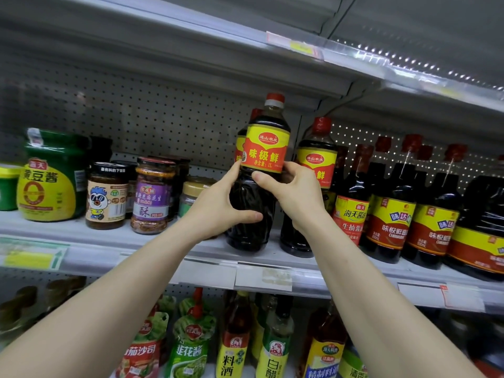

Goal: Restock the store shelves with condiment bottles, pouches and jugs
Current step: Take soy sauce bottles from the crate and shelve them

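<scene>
This is a grocery shop aisle. Grey metal shelves (68,227) run across the frame in tiers, backed by a perforated panel (136,110) in the upper left. Clear strips along the shelf fronts carry paper price labels (263,276), with a yellow tag (300,47) near the top right. Goods stand in rows of the same brand: dark sauce bottles (390,214) at the right, jars (151,197) at the left, spouted pouches (191,339) along the bottom.
</scene>
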### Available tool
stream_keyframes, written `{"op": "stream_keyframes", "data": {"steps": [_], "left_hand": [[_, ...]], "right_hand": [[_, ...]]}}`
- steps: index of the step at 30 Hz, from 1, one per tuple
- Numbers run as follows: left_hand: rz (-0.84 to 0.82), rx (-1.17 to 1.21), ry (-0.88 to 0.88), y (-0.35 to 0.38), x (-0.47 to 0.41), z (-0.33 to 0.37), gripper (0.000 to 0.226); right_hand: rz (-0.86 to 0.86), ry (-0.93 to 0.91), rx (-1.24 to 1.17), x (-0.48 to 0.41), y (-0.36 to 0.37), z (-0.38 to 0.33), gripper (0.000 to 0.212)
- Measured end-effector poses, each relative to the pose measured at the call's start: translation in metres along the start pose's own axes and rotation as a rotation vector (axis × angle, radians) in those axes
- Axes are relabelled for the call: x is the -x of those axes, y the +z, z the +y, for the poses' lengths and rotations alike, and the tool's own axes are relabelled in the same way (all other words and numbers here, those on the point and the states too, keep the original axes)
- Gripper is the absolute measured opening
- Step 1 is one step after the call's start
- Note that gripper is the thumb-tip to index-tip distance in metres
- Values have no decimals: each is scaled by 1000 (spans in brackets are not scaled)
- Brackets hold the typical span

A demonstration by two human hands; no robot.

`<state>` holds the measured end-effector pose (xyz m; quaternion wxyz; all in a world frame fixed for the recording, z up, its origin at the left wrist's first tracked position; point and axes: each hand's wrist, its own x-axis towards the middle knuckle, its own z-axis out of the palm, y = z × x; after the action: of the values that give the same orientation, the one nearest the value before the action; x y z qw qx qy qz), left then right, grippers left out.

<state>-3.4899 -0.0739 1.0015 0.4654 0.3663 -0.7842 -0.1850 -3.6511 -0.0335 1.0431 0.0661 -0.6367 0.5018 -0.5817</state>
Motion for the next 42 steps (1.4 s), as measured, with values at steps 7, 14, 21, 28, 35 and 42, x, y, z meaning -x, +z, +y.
{"op": "stream_keyframes", "data": {"steps": [7,14,21,28,35,42], "left_hand": [[-24,-28,-20,1,3,-2,118],[173,-188,115,8,28,3,106],[219,-186,148,21,44,-1,95],[219,-226,117,25,37,-2,96],[209,-264,77,32,28,-8,95],[212,-324,41,37,16,-12,94]], "right_hand": [[-9,28,-3,6,6,6,42],[-19,-84,98,37,7,9,55],[-46,-81,212,66,20,28,77],[-41,-57,227,57,22,30,71],[-69,4,199,47,28,36,74],[-94,47,224,36,33,39,76]]}}
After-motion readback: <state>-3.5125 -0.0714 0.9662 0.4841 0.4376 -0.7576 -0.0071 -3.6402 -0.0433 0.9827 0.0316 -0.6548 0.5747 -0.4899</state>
